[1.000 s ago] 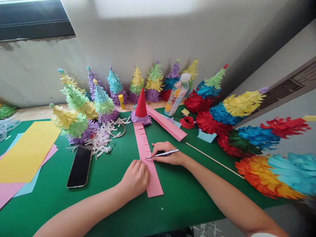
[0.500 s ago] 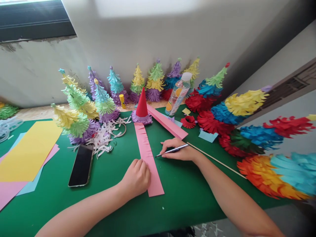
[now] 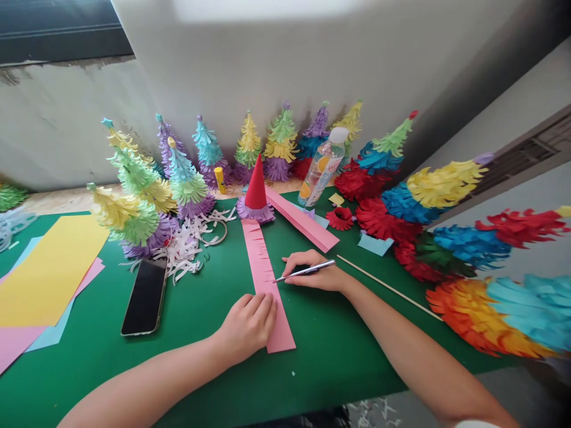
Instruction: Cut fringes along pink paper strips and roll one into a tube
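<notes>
A pink paper strip lies lengthwise on the green tabletop, with several short slits along its upper part. My left hand rests on its lower half, fingers curled and pressing it down. In a pen-like hold, my right hand is closed around a slim silver craft knife, whose dark tip meets the strip's right edge just above my left fingers. Beyond the strip's far end stands a red paper cone with a purple fringed base. A folded pink strip lies beside it.
Fringed paper trees line the back and right side. A bottle and a glue stick stand behind. At left are a phone, white paper shreds and coloured sheets. A thin stick lies at right.
My right hand has moved left with the craft knife, bringing its tip from beside the strip onto the strip's right edge. My left hand has shifted slightly right along the strip.
</notes>
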A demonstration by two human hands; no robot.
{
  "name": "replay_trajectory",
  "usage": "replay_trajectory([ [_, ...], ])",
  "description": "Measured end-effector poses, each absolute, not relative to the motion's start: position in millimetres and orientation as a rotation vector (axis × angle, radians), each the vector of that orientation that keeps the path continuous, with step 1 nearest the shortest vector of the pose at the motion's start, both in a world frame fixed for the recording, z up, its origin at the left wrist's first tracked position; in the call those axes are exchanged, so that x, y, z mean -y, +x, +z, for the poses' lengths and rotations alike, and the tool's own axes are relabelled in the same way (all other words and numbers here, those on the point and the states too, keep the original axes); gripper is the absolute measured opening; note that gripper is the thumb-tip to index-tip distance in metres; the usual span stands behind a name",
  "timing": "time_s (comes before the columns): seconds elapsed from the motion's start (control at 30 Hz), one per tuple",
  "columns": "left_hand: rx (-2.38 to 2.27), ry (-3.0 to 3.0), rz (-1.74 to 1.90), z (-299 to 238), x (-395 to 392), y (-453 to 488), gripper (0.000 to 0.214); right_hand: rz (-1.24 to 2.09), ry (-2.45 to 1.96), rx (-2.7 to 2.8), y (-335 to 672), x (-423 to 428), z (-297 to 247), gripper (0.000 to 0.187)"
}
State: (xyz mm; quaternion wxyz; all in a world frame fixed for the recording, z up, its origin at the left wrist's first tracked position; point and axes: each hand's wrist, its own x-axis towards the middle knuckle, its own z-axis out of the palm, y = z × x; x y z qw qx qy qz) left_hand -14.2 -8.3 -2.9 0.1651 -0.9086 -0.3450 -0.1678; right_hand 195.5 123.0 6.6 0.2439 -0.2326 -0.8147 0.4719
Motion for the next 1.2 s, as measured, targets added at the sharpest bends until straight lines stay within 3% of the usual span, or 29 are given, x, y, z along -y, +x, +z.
replay_trajectory([
  [1.2,0.955,-2.618,-0.486,-3.2,4.2,-14.6,0.026,1.234,-0.618,2.261,187.4,-119.5,5.4,0.014],
])
